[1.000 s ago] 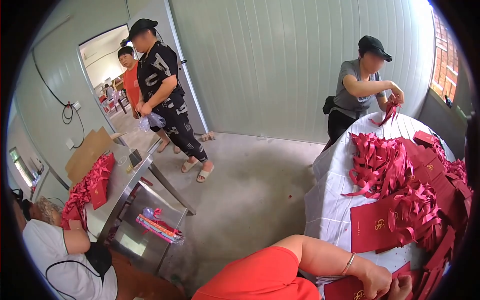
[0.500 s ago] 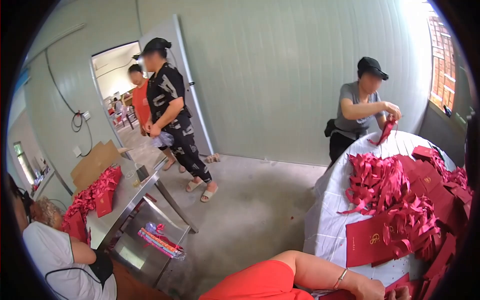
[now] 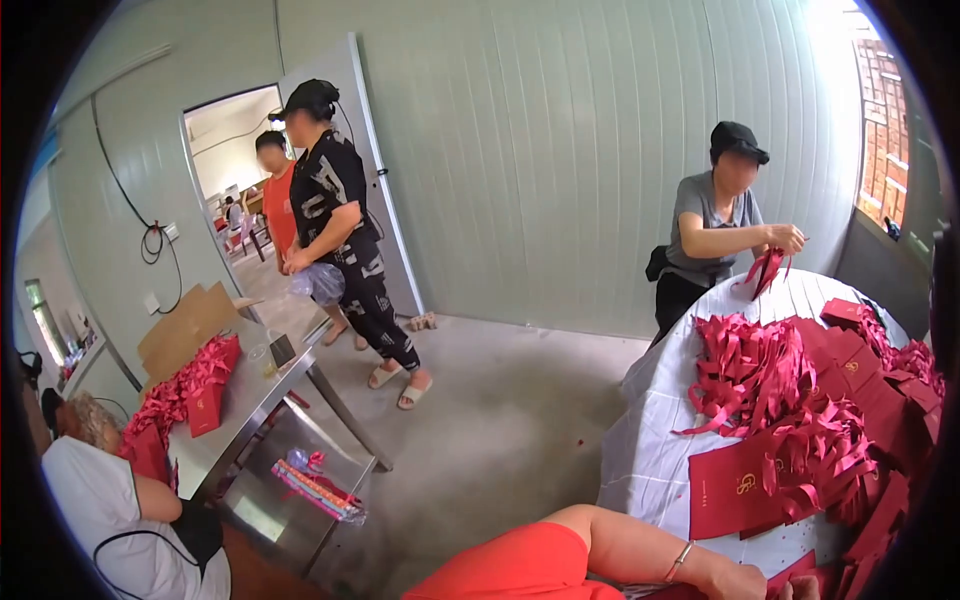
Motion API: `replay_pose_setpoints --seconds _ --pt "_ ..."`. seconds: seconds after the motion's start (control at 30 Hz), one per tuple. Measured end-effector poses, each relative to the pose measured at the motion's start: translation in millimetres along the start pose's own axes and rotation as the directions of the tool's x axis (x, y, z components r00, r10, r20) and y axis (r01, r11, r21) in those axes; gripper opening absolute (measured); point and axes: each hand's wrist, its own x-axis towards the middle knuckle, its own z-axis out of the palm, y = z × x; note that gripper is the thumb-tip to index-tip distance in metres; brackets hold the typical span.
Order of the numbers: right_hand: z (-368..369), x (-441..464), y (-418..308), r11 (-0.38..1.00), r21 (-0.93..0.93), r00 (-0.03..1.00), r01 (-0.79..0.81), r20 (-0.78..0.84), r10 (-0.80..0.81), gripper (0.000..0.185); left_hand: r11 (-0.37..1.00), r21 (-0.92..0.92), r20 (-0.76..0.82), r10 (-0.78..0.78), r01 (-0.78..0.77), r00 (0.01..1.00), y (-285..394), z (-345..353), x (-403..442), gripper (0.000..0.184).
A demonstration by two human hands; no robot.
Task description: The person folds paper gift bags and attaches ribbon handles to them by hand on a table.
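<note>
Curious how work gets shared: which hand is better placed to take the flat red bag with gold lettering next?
Probably the left hand: it looks nearer the flat red bag. The right hand, partly cut off below, lies farther over.

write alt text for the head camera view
The wearer's left hand and right hand, partly cut off, are at a white-covered table heaped with red ribbons and flat red pieces; beyond, a co-worker holds more ribbon, and two people stand near a doorway.

Open door (image 3: 382,200), coiled cable (image 3: 153,241) on pale wall (image 3: 100,190), upright cardboard (image 3: 182,335), bright window (image 3: 884,130)
</note>
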Motion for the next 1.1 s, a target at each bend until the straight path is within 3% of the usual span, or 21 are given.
replay_pose_setpoints --seconds 0.13,0.2,0.23,0.33,0.53,0.97,1.1 --pt "3 0 -35 0.987 -0.147 0.997 0.072 -0.009 -0.075 0.012 0.999 -0.021 -0.006 0.027 -0.027 1.0 -5 6 6 0.019" --pt "3 -2 -32 0.991 -0.01 0.991 -0.136 -0.015 0.136 0.012 1.0 -0.004 -0.037 0.025 -0.025 0.999 -5 5 4 0.019" --pt "3 -3 -33 0.989 -0.012 0.989 -0.145 -0.009 0.145 0.012 0.999 0.015 -0.064 0.035 -0.035 0.997 -3 6 3 0.018" --pt "5 -1 -63 0.99 -0.12 0.997 -0.077 -0.037 0.073 0.011 0.999 -0.03 -0.06 0.039 -0.041 0.997 1 1 -1 0.017" --pt "5 -3 -54 0.99 -0.063 0.991 -0.129 -0.045 0.126 0.013 1.0 0.008 -0.076 0.025 -0.024 0.997 -4 10 4 0.015" --pt "5 -3 -62 0.986 -0.132 0.995 -0.099 -0.035 0.095 0.013 0.997 0.076 -0.069 -0.008 0.013 0.998 -2 11 5 0.016" --pt "5 -3 -61 0.988 -0.122 0.995 -0.096 -0.038 0.092 0.013 1.0 0.014 -0.065 0.019 -0.018 0.998 -4 11 4 0.017"
